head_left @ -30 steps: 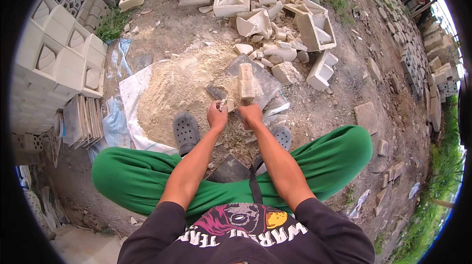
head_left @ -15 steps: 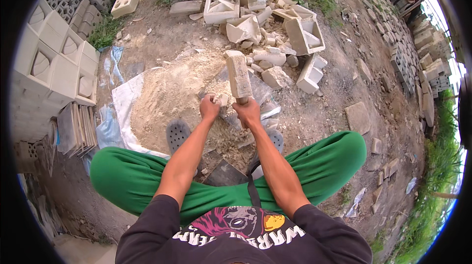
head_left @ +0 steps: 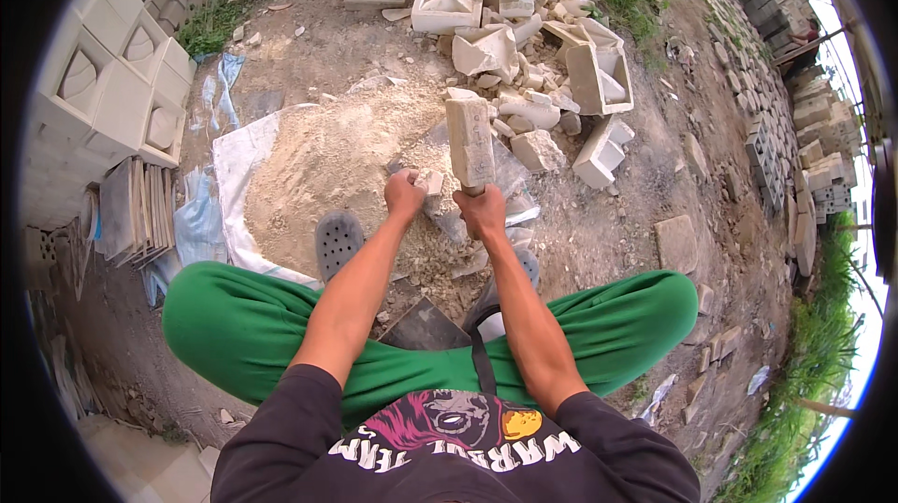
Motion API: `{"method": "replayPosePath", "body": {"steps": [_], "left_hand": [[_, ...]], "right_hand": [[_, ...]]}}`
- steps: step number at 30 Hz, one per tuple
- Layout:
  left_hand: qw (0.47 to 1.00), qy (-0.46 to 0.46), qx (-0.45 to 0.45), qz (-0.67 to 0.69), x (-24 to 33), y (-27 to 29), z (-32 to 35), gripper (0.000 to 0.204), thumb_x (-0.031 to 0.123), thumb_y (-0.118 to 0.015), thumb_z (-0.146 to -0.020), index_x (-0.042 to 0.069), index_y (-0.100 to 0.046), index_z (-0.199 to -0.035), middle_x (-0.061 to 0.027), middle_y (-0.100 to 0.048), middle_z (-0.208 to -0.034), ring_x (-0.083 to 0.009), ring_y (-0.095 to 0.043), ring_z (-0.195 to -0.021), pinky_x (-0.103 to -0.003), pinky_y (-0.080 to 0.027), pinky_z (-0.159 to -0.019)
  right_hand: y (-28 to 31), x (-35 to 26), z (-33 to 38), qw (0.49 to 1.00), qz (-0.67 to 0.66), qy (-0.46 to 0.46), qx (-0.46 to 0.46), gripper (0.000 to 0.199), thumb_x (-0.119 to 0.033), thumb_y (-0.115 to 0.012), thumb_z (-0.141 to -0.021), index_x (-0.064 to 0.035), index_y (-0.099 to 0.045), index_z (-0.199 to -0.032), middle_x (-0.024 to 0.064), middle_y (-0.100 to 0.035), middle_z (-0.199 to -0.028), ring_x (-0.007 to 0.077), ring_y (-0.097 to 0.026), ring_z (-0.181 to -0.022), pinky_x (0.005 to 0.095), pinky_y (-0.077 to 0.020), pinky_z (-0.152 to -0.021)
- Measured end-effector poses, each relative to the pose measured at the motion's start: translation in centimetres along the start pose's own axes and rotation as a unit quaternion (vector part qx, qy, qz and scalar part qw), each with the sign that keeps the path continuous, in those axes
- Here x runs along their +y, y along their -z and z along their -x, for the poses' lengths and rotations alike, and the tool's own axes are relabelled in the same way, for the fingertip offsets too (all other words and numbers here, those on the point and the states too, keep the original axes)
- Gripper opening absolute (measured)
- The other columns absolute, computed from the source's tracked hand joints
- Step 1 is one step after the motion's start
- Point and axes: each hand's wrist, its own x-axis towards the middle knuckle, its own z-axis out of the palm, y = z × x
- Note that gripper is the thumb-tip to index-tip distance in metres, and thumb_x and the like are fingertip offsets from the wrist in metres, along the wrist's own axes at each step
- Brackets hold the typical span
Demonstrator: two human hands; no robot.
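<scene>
Pale, dusty stone makes up nearly everything in front of me. My right hand (head_left: 482, 211) is closed around the handle of a heavy mallet (head_left: 470, 141), fingers wrapped tight; the block-shaped head stands raised above the fist, tilted slightly toward my left. My left hand (head_left: 405, 194) is clenched around a small stone chunk (head_left: 431, 181), which shows just past the knuckles, beside the lower end of the mallet head. Both hands are close together, above the near edge of a powder heap (head_left: 318, 161) of crushed pale material. That heap lies on a white sack sheet (head_left: 227, 187) spread on bare ground. I am seated with my knees apart in green trousers (head_left: 234, 330); one dark perforated clog (head_left: 338, 241) shows beside the left forearm, on the edge of the sheet. Beyond the hands lies a rubble pile (head_left: 524, 44) of broken hollow concrete blocks and fragments. To my left stands a stacked wall of decorative blocks (head_left: 112, 82), with a bundle of flat tiles (head_left: 131, 208) leaning near its base. A flat dark slab (head_left: 426, 327) sits between my legs.
</scene>
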Motion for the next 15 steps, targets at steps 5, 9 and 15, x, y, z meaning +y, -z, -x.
{"method": "replayPosePath", "body": {"steps": [5,9,15], "left_hand": [[0.999,-0.031,-0.003,-0.015,0.5,-1.0,-0.4,0.035,0.016,-0.082,-0.071,0.004,-0.074,-0.103,-0.0160,-0.071,-0.098,-0.0309,-0.068,-0.092,-0.040,-0.053,-0.082],[0.999,-0.019,0.000,-0.028,-0.2,-0.4,-0.9,0.035,0.016,-0.082,-0.070,0.006,-0.074,-0.103,-0.0161,-0.069,-0.098,-0.0316,-0.067,-0.093,-0.041,-0.053,-0.083],[0.996,-0.072,-0.008,-0.059,0.0,-0.6,-0.6,0.036,0.014,-0.082,-0.072,0.002,-0.073,-0.105,-0.0154,-0.074,-0.097,-0.0284,-0.072,-0.088,-0.038,-0.054,-0.081]], "right_hand": [[-2.5,6.2,-1.0,0.995,0.090,0.023,0.047,0.028,-0.024,-0.075,-0.073,0.0035,-0.071,-0.077,0.0104,-0.066,-0.058,0.0205,-0.066,-0.050,0.0356,-0.0522,-0.053],[-1.9,5.0,-0.7,0.992,0.094,-0.078,-0.022,0.031,-0.026,-0.074,-0.070,0.0039,-0.072,-0.079,0.0162,-0.067,-0.062,0.0267,-0.069,-0.058,0.0388,-0.0543,-0.060],[0.4,0.1,-0.5,1.000,0.013,-0.009,0.012,0.028,-0.025,-0.075,-0.073,0.0023,-0.071,-0.073,0.0117,-0.066,-0.059,0.0201,-0.067,-0.053,0.0360,-0.0519,-0.054]]}}
